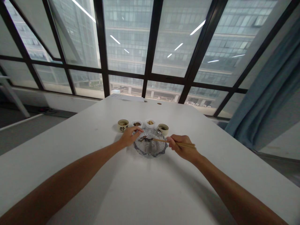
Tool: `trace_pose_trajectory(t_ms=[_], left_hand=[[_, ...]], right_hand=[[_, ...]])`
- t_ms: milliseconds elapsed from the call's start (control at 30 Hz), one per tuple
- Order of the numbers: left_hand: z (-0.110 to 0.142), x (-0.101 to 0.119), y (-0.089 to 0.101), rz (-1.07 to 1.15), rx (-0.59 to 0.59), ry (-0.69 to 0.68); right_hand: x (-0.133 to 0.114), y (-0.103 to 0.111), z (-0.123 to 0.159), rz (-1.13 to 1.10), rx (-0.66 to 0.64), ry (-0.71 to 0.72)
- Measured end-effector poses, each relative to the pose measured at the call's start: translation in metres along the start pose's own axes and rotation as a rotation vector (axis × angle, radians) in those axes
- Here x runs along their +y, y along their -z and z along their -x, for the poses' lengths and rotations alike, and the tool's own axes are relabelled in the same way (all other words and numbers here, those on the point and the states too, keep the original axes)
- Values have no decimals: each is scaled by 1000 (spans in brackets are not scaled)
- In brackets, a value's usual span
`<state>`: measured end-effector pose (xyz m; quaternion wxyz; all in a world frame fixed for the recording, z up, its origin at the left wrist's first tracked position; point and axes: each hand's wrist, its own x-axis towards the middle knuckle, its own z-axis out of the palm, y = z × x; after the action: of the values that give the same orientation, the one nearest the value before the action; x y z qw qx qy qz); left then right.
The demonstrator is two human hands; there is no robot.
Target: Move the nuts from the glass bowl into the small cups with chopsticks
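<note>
A clear glass bowl (151,151) with a scalloped rim stands on the white table, with small dark pieces (145,138) in it. My right hand (181,146) is closed around a pair of wooden chopsticks (161,140), whose tips reach the dark pieces. At the bowl's left rim is my left hand (130,136), its fingers stretched out over the edge with nothing in them. Behind the bowl sit a small white dish (137,127) of dark pieces and another white dish (150,126) of yellowish pieces. What the pieces are is too small to tell.
A cream cup with dark lettering (122,126) stands left of the dishes; a similar cup (162,129) stands on the right. Papers (126,97) and a small brown round thing (159,103) lie at the table's far end. Windows rise beyond, and a blue curtain (264,90) hangs right.
</note>
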<state>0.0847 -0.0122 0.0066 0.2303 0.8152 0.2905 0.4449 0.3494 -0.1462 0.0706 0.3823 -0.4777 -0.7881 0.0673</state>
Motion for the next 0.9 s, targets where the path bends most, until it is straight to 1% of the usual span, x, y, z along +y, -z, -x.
trace_pose_trajectory(t_ms=[100,200,367,500,567,700,900], left_hand=[[3,0,-2,9,12,-21],[5,0,-2,20,10,-71],[7,0,-1,15,-1,-126],[7,1,-1,6,-4,-141],[7,2,-1,2,0,-145],[7,3,-1,-5,-4,-140],[7,2,-2,-7,-2,-173]], right_hand=[[-3,-2,1,77,-30,98],[-2,-5,2,130,-38,179],[5,-5,4,199,-57,250],[9,-2,5,274,-23,298],[10,-2,5,286,10,285],[8,-5,7,227,85,199],[3,-8,9,70,155,-11]])
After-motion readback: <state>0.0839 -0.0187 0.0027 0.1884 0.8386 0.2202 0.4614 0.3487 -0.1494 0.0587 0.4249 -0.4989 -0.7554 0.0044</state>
